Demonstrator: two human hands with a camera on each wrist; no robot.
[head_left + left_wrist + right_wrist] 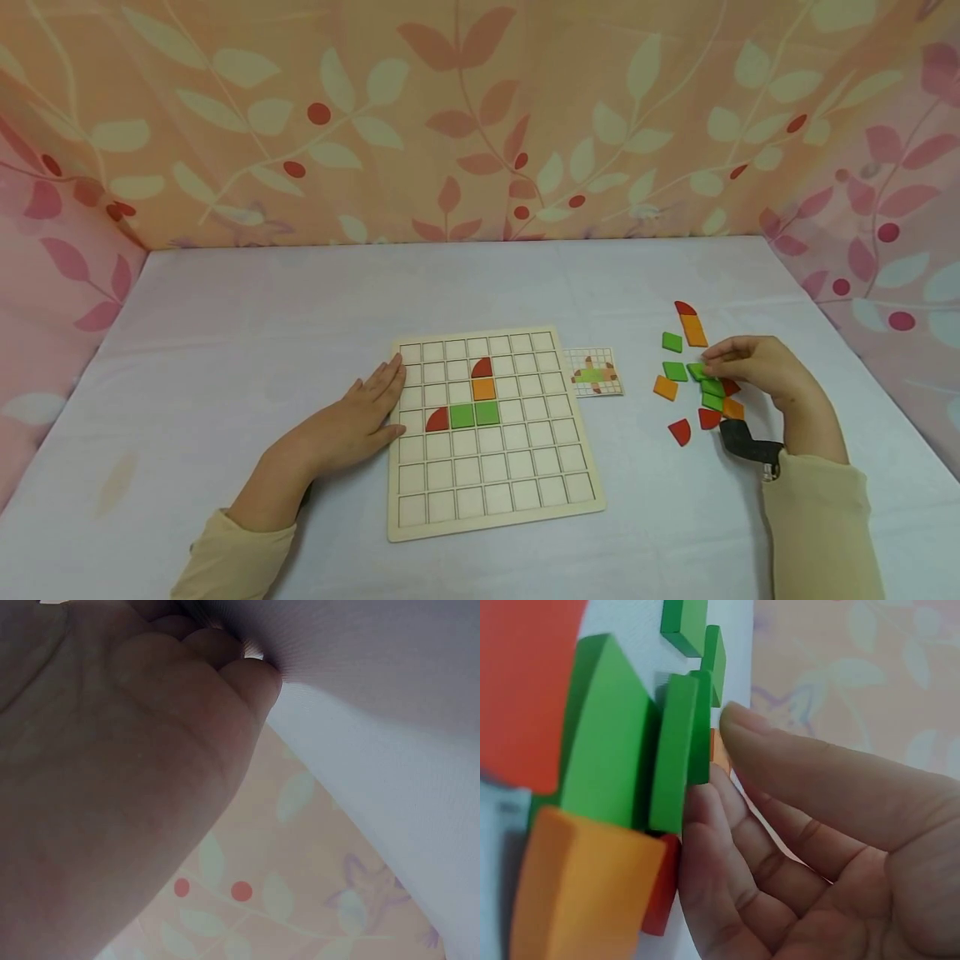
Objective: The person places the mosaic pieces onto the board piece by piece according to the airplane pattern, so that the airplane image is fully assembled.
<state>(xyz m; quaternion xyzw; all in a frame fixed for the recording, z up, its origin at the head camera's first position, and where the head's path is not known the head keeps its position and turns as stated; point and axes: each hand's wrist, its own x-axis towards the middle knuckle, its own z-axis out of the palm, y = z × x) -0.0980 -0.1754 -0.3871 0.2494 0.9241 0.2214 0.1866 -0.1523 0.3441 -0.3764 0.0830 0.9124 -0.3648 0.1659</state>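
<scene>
Head view: I have a square grid board [495, 527] on the white-covered desk [285, 292], left hand [352, 421] at its left edge. Fingers extended, fingertips on the rim, thumb lower on the same edge. Left grip released, nothing in it. Left wrist view only gives me palm, white cloth and the floral curtain [315, 50].

Five tiles on the board: upper red quarter-round [482, 367], orange square [483, 389] directly below it, then a row of lower red quarter-round [437, 420], left green square [461, 415] and right green square [487, 412], the last one under the orange.

Pattern card [592, 372] lies just beside the board's right edge, coloured shapes printed on its grid.

Right hand [765, 373] is over the loose pieces right of the card, fingertips at a green tile [694, 372]. Right wrist view shows me thumb and fingers parted by a gap, fingers against the green pieces. Can't tell if the right grip is grasping that tile or just touching it.

Nearby I see a loose orange square [665, 387] left of the cluster, a loose red quarter-round [680, 432] nearer the person, and a black wrist mount [750, 443] below the right hand
</scene>
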